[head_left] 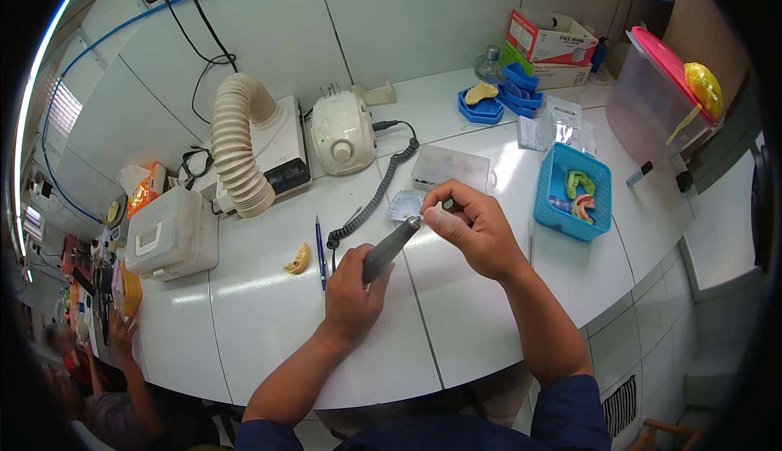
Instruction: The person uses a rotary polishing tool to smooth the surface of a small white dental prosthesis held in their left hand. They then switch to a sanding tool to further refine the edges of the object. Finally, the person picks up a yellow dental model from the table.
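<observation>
My left hand [355, 294] is closed around the grey handpiece [389, 254] of a dental micromotor, its metal tip pointing up and to the right. Right at that tip, my right hand [479, 229] is pinched with thumb and bent fingers; whatever small thing they hold is too hidden to name. A coiled grey cord [380, 200] runs to the white micromotor control box [340, 135]. Just beyond my hands lie a small pale packet [405, 205] and a see-through plastic box [440, 164]. Left of my left hand are a blue pen [318, 249] and a yellowish dental cast [299, 259].
A ribbed suction hose [230, 145] and a white lidded case [173, 235] stand left. Rightward are a blue basket [555, 221] with dental models, blue moulds [482, 112], boxes [551, 40] and a pink-lidded bin [652, 92]. Another person [122, 414] sits at far left.
</observation>
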`<action>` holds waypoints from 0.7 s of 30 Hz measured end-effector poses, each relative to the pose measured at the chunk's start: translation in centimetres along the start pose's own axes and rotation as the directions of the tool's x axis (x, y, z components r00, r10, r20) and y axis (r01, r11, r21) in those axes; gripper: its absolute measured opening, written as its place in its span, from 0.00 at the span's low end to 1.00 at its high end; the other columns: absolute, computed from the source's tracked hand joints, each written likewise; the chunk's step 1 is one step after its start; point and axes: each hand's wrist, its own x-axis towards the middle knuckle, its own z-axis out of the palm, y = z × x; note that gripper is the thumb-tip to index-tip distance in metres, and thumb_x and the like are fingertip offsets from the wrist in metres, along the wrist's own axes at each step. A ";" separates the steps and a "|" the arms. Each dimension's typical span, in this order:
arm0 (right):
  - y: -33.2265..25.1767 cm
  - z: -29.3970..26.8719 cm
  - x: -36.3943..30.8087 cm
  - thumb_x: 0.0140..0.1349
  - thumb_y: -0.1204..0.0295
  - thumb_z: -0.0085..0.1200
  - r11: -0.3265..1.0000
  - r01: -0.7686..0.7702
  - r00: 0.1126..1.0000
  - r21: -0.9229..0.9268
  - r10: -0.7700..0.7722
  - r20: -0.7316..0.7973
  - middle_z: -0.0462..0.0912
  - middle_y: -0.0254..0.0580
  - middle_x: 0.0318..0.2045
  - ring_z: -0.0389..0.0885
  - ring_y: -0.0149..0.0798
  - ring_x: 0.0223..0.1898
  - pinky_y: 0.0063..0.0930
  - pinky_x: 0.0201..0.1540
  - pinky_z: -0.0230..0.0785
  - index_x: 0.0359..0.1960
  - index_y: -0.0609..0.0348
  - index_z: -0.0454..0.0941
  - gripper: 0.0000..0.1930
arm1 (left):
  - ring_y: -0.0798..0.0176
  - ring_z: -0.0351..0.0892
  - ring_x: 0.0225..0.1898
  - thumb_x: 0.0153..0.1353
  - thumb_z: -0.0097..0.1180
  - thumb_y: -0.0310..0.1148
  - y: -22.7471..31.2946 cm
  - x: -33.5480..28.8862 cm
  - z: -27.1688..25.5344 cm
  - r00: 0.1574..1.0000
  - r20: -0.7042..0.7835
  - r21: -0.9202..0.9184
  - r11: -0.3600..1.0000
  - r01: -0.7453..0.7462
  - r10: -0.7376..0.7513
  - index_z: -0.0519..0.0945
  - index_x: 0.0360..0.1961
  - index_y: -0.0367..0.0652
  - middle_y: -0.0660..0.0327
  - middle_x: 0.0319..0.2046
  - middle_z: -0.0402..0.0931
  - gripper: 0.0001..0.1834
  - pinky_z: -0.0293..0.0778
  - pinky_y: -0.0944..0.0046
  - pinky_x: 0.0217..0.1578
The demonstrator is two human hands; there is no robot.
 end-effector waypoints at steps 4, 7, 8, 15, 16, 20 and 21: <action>-0.5 0.1 0.1 0.65 0.67 0.62 0.999 -0.026 0.997 -0.045 0.029 0.078 0.80 0.32 0.30 0.72 0.20 0.30 0.16 0.31 0.64 0.42 0.63 0.81 0.11 | 0.61 0.75 0.26 0.61 0.63 0.28 -0.5 -0.1 0.2 0.998 -0.044 -0.023 0.999 -0.049 0.048 0.74 0.47 0.35 0.56 0.30 0.76 0.15 0.72 0.64 0.29; -0.2 -0.2 0.1 0.66 0.69 0.61 0.998 0.026 0.997 -0.053 -0.022 0.079 0.82 0.34 0.32 0.74 0.21 0.30 0.14 0.31 0.66 0.41 0.64 0.83 0.10 | 0.62 0.75 0.26 0.61 0.64 0.29 -0.4 -0.1 0.2 0.998 -0.037 -0.045 0.998 -0.048 0.046 0.74 0.46 0.35 0.56 0.30 0.76 0.15 0.72 0.64 0.29; -0.1 -0.3 0.1 0.67 0.70 0.60 0.997 0.052 0.996 -0.065 -0.046 0.082 0.84 0.35 0.33 0.76 0.22 0.31 0.14 0.32 0.68 0.41 0.64 0.84 0.09 | 0.62 0.75 0.26 0.61 0.64 0.29 -0.4 -0.1 0.1 0.999 -0.031 -0.056 0.998 -0.039 0.037 0.74 0.46 0.35 0.56 0.30 0.76 0.15 0.72 0.64 0.29; -0.7 -0.7 0.2 0.62 0.79 0.60 0.935 0.202 0.979 -0.291 -0.182 0.094 0.86 0.40 0.34 0.79 0.30 0.28 0.22 0.32 0.71 0.42 0.59 0.84 0.08 | 0.61 0.76 0.27 0.61 0.65 0.29 -0.6 0.0 0.1 0.997 -0.039 -0.045 0.997 -0.071 0.069 0.75 0.46 0.35 0.55 0.31 0.77 0.16 0.73 0.64 0.30; -1.1 -0.8 0.1 0.61 0.79 0.61 0.930 0.206 0.977 -0.305 -0.182 0.107 0.86 0.41 0.34 0.79 0.31 0.28 0.22 0.32 0.71 0.42 0.59 0.84 0.08 | 0.61 0.77 0.27 0.61 0.65 0.29 -0.5 0.0 0.1 0.997 -0.037 -0.045 0.996 -0.071 0.069 0.75 0.46 0.35 0.55 0.32 0.77 0.16 0.73 0.64 0.30; -1.0 -1.0 0.1 0.60 0.78 0.62 0.920 0.226 0.973 -0.321 -0.197 0.119 0.85 0.40 0.32 0.79 0.32 0.27 0.22 0.31 0.71 0.41 0.58 0.84 0.08 | 0.60 0.78 0.28 0.61 0.65 0.29 -0.4 -0.1 0.1 0.999 -0.016 -0.060 0.997 -0.043 0.042 0.75 0.45 0.35 0.54 0.32 0.78 0.15 0.73 0.64 0.30; -1.0 -1.0 0.1 0.60 0.78 0.63 0.920 0.205 0.978 -0.335 -0.178 0.108 0.85 0.40 0.31 0.78 0.31 0.26 0.22 0.30 0.70 0.41 0.58 0.84 0.08 | 0.60 0.78 0.28 0.61 0.65 0.29 -0.4 -0.1 0.1 0.999 -0.015 -0.063 0.997 -0.042 0.041 0.75 0.45 0.35 0.54 0.32 0.78 0.16 0.73 0.64 0.30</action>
